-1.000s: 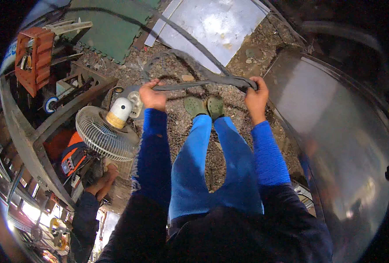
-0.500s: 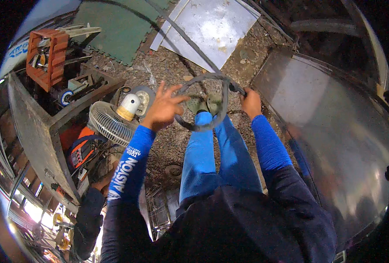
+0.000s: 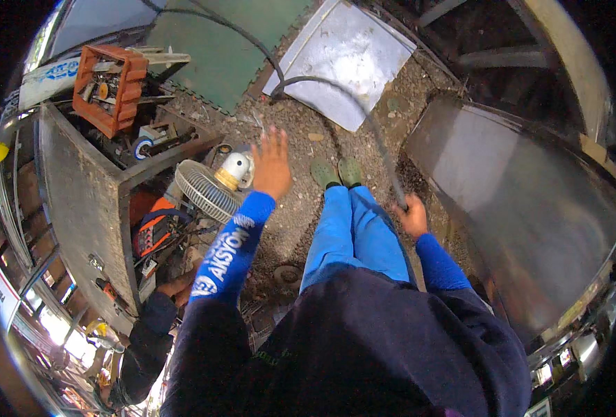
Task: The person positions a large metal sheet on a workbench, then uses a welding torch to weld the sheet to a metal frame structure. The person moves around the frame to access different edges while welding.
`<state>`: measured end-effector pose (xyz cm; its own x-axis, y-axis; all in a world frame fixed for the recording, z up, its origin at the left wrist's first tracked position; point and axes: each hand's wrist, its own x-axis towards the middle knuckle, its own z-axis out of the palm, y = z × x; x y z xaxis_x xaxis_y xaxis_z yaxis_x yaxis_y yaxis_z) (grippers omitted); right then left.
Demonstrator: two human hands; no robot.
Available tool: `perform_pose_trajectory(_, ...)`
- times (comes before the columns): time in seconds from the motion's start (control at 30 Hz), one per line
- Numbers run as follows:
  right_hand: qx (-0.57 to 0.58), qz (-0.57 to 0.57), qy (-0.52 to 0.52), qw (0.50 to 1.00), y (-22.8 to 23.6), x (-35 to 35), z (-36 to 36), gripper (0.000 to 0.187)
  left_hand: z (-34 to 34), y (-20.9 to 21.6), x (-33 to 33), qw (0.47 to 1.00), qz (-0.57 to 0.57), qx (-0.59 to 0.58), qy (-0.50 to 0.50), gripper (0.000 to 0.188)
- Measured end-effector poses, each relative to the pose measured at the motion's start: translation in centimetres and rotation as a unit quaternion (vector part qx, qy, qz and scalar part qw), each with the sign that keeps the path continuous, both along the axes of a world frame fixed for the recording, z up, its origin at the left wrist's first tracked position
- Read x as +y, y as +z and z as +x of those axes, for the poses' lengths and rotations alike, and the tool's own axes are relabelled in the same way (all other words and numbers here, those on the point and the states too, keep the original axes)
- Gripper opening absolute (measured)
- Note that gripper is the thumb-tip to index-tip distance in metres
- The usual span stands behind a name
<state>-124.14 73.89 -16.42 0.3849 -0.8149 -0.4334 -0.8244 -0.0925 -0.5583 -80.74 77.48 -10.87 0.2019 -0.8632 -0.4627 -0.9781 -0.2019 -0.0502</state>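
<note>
My right hand (image 3: 413, 217) is closed around a thick dark cable or hose (image 3: 374, 125), beside my right thigh. From that hand the line arcs up and away over the white sheet (image 3: 346, 52), bends sharply at the sheet's left edge, and runs on across the green mat (image 3: 218, 52). My left hand (image 3: 272, 165) is raised with fingers stretched out and nothing in it. Below and left of it lies a white electric fan (image 3: 207, 192) with a wire cage. Part of the line near my right leg is hard to make out.
A wooden bench (image 3: 79, 187) stands at the left, with an orange crate (image 3: 129, 94) of small parts near its far end. Another person's dark sleeve (image 3: 145, 340) shows at the lower left. A large metal panel (image 3: 523, 208) fills the right side. The ground is gravel.
The loop of cable between my hands has opened out into a long arc ahead. My left hand is now well away from it; my right hand has come down closer to my body, still holding it.
</note>
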Motion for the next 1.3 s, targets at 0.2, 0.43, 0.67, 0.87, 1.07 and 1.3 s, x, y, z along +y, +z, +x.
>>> perform_pose_trajectory(0.2, 0.291, 0.135, 0.244, 0.915, -5.5, 7.3, -12.5, 0.033, -2.8, 4.2, 11.3, 0.941, 0.163, 0.290, 0.064, 0.069)
perform_pose_trajectory(0.43, 0.141, 0.149, 0.193, 0.960, -0.9, 2.6, -1.4, 0.038, -0.1, 9.8, 20.5, 0.917, 0.131, 0.341, 0.159, 0.066)
perform_pose_trajectory(0.67, 0.061, 0.116, 0.139, 0.982, 6.9, -9.0, 13.4, 0.036, 6.8, 15.5, 17.1, 0.918, 0.048, 0.280, 0.278, 0.067)
perform_pose_trajectory(0.87, -0.014, -0.030, 0.164, 0.986, 0.1, -18.9, 18.4, 0.035, 9.8, 12.3, 12.7, 0.924, -0.070, 0.307, 0.218, 0.067)
perform_pose_trajectory(1.07, 0.075, 0.028, 0.148, 0.986, -0.3, -24.5, 18.5, 0.034, 13.5, 13.0, 0.1, 0.917, 0.022, 0.369, 0.151, 0.072)
perform_pose_trajectory(1.3, 0.210, 0.129, 0.284, 0.927, -4.4, -36.8, 23.1, 0.031, 23.2, 10.2, -13.7, 0.939, 0.038, 0.299, 0.164, 0.071)
